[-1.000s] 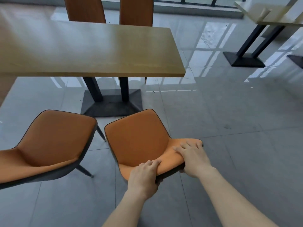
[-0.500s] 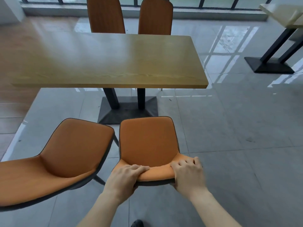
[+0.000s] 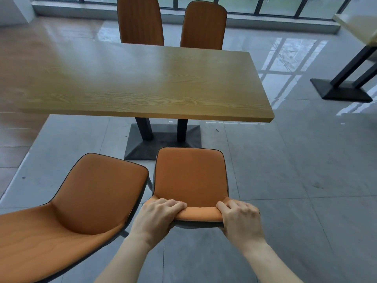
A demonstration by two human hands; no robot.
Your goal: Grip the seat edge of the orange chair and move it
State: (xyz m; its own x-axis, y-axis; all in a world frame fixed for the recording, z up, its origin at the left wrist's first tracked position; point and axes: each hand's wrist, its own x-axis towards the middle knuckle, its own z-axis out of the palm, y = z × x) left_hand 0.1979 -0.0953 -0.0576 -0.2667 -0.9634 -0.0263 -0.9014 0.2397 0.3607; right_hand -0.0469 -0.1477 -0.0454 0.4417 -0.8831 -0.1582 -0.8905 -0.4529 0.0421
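Grey tiled floor (image 3: 285,180), wooden bench (image 3: 142,82) far. Left hand (image 3: 157,217), right hand (image 3: 240,219): my fingers (image 3: 173,204) curled over orange padded chair (image 3: 189,176) backrest. Chair gripped, short of bench; tucking in left.

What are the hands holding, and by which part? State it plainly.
Both the left hand and the right hand grip the orange chair by the top edge of its backrest, one at each corner.

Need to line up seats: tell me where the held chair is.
The held chair is low in the head view, centre, right of another orange chair, before the table.
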